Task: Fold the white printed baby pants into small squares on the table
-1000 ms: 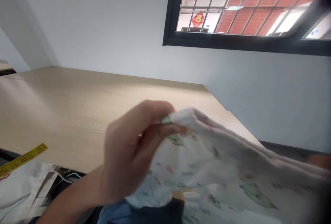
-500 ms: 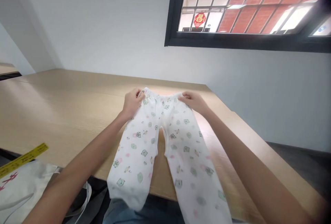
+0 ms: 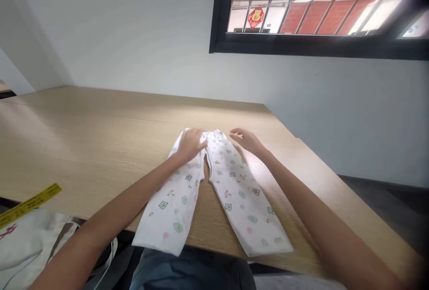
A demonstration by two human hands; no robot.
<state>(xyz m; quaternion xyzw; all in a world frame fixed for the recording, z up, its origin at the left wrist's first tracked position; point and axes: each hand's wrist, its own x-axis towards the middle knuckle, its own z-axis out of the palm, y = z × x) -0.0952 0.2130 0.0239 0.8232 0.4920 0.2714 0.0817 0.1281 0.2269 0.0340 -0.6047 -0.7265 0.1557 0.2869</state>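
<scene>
Lying on the counter [image 3: 100, 147], the pants [image 3: 236, 191] have both legs spread toward the near edge, likely so they stay flat. The left hand [image 3: 191, 143] rests on top by the waist [image 3: 213, 135], gripping nothing, perhaps to smooth it; the right hand [image 3: 246, 139], loose and empty, is just beside it.

This is a plain indoor room, home or office unclear. A broad wood-toned table [image 3: 100, 147] meets a pale wall [image 3: 140, 31] near a barred, dark-framed window [image 3: 315, 8].
</scene>
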